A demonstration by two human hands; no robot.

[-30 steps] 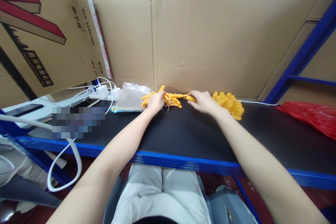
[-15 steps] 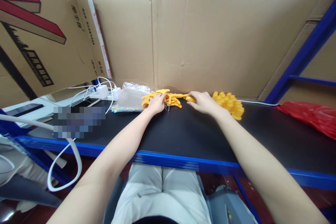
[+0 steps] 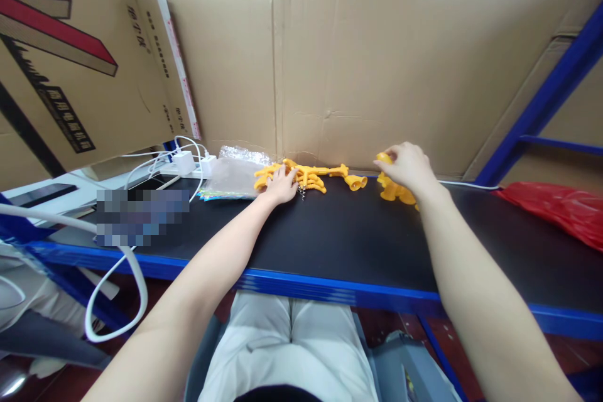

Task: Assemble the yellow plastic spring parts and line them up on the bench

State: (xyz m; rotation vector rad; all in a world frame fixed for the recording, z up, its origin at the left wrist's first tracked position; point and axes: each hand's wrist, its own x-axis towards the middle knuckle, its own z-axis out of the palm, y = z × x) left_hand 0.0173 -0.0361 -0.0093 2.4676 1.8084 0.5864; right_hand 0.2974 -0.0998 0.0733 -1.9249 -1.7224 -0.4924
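The cardboard box [image 3: 70, 63] at far left carries black print too slanted to read. A blurred patch [image 3: 141, 217] hides what lies below it. Beyond a clear bag [image 3: 233, 179], the left hand [image 3: 281, 185] lies flat and open on tangled yellow plastic parts [image 3: 311, 176] at the back of the black shelf [image 3: 330, 239]. The right hand [image 3: 409, 166] pinches one yellow piece [image 3: 384, 157], half covering a yellow heap [image 3: 393, 191].

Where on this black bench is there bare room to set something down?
The widest bare patch of black bench top runs between the forearms, from the blue front edge up to the orange-yellow plastic pieces. Another lies between the right hand and the red plastic bag. The back is crowded: those pieces, the left hand, a clear plastic bag, white chargers.
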